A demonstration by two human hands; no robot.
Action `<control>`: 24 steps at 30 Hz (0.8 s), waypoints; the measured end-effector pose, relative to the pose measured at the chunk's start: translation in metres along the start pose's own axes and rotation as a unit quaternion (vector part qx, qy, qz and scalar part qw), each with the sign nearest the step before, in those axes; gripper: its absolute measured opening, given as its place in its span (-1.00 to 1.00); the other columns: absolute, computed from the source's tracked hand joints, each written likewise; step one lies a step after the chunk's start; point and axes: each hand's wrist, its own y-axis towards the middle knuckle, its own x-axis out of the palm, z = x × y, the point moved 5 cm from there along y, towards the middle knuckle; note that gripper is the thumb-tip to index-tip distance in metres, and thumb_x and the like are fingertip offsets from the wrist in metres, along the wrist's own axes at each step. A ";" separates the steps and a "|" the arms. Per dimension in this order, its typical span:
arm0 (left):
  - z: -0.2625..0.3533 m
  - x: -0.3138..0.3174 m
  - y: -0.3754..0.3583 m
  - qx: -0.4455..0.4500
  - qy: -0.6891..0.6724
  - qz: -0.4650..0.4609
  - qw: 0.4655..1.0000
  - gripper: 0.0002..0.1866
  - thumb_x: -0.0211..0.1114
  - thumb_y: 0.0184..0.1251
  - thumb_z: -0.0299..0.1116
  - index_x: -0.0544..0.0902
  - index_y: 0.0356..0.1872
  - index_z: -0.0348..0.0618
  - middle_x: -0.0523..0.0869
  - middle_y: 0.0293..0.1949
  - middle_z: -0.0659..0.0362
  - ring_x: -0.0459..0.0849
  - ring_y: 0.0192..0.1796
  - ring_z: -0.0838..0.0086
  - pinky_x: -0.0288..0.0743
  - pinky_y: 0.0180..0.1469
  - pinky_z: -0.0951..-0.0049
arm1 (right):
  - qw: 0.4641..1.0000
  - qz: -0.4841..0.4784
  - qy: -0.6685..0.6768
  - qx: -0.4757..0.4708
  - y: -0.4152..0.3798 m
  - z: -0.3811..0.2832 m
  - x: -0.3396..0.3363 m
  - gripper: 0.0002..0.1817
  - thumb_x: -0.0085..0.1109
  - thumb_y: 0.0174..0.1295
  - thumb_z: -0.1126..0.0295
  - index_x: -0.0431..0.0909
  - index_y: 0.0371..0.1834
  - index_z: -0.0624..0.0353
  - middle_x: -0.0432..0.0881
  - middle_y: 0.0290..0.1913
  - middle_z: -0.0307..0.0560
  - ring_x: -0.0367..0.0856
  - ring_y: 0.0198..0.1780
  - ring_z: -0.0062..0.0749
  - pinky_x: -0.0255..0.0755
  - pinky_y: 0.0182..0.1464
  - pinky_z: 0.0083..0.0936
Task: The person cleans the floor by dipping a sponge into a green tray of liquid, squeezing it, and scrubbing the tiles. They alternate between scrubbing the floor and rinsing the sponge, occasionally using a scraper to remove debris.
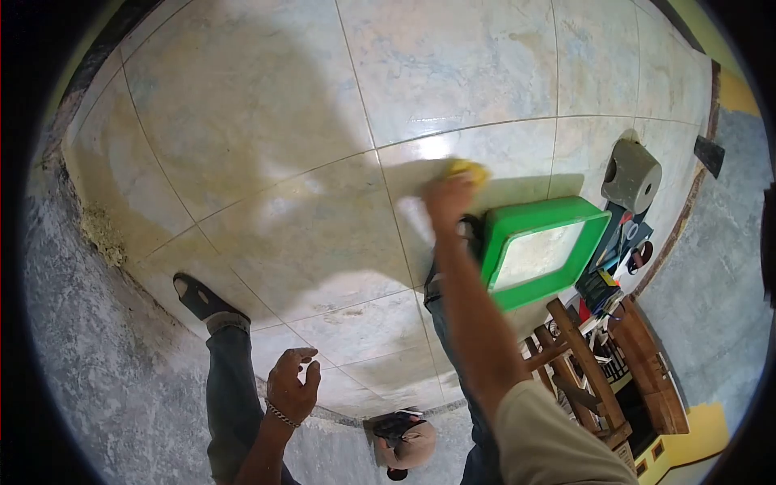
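Right hand [449, 199] has its grip clenched round a blurry yellow sponge [477, 172] over the tiles [307, 206], just beside the green tub [533, 213], so imo a wide swing could bump its rim. Left hand [293, 388] hangs loose, holding nothing. Gray box [637, 182] crowds the right; way more room leftward.

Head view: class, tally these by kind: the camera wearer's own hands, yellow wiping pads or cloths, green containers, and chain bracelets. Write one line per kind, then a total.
Wearer's hands, left hand and right hand: 2
Yellow pad or cloth, blurred: 1
Green container: 1
Chain bracelet: 1
Total: 5
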 end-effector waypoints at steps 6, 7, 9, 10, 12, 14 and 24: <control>0.000 -0.006 0.004 0.010 -0.014 0.019 1.000 -0.80 0.28 0.28 -0.46 0.63 -0.09 -0.25 0.74 -0.17 -0.03 0.77 -0.16 0.18 0.65 -0.17 0.26 | 0.976 -0.111 0.186 -0.018 -0.092 -0.221 -0.152 -0.56 0.09 0.17 0.47 0.44 0.14 0.36 0.50 -0.01 0.27 0.45 0.07 0.07 0.32 0.21 -0.02; -0.001 -0.004 0.004 0.018 -0.007 0.022 1.000 -0.82 0.28 0.28 -0.47 0.64 -0.11 -0.24 0.75 -0.17 -0.02 0.76 -0.17 0.18 0.65 -0.18 0.28 | 0.958 -0.193 0.204 -0.060 -0.082 -0.222 -0.171 -0.60 0.12 0.14 0.50 0.48 0.08 0.33 0.54 0.02 0.29 0.49 0.11 0.12 0.36 0.22 -0.09; -0.003 0.001 0.003 0.017 -0.001 0.014 1.000 -0.82 0.28 0.29 -0.47 0.64 -0.12 -0.23 0.75 -0.17 -0.02 0.76 -0.17 0.18 0.65 -0.18 0.28 | 0.888 -0.260 0.376 -0.046 -0.068 -0.195 -0.155 -0.55 0.12 0.14 0.48 0.47 0.15 0.34 0.57 -0.02 0.28 0.54 0.08 0.14 0.40 0.19 -0.11; -0.005 0.004 0.005 0.016 0.007 0.010 1.000 -0.83 0.28 0.29 -0.47 0.64 -0.12 -0.23 0.75 -0.17 -0.02 0.76 -0.17 0.18 0.65 -0.19 0.27 | 0.781 -0.317 0.536 -0.034 -0.058 -0.181 -0.143 -0.49 0.12 0.15 0.46 0.46 0.22 0.34 0.60 -0.05 0.28 0.59 0.05 0.15 0.45 0.16 -0.13; -0.006 0.009 0.007 0.021 0.008 0.007 1.000 -0.84 0.27 0.30 -0.46 0.64 -0.14 -0.23 0.75 -0.17 -0.01 0.76 -0.17 0.18 0.65 -0.20 0.28 | 0.753 -0.428 0.500 -0.011 -0.014 -0.117 -0.135 -0.50 0.23 0.15 0.43 0.50 0.21 0.27 0.66 -0.11 0.16 0.71 -0.10 -0.17 0.59 -0.04 -0.29; -0.007 0.011 0.009 0.018 -0.002 0.005 1.000 -0.85 0.27 0.30 -0.46 0.64 -0.14 -0.24 0.75 -0.17 -0.01 0.76 -0.17 0.18 0.65 -0.20 0.27 | 0.721 -0.414 0.555 -0.002 0.034 -0.025 -0.132 -0.59 0.19 0.22 0.42 0.52 0.15 0.28 0.64 -0.11 0.12 0.68 -0.11 -0.22 0.57 -0.04 -0.33; -0.025 0.009 0.027 -0.013 0.045 0.005 0.999 -0.88 0.23 0.32 -0.52 0.64 -0.17 -0.27 0.77 -0.20 -0.01 0.78 -0.20 0.25 0.68 -0.23 0.35 | 0.875 -0.055 0.481 0.004 0.282 0.311 -0.078 -0.70 0.11 0.39 0.22 0.60 -0.18 0.30 0.59 -0.39 -0.11 0.57 -0.30 -0.35 0.42 -0.22 -0.36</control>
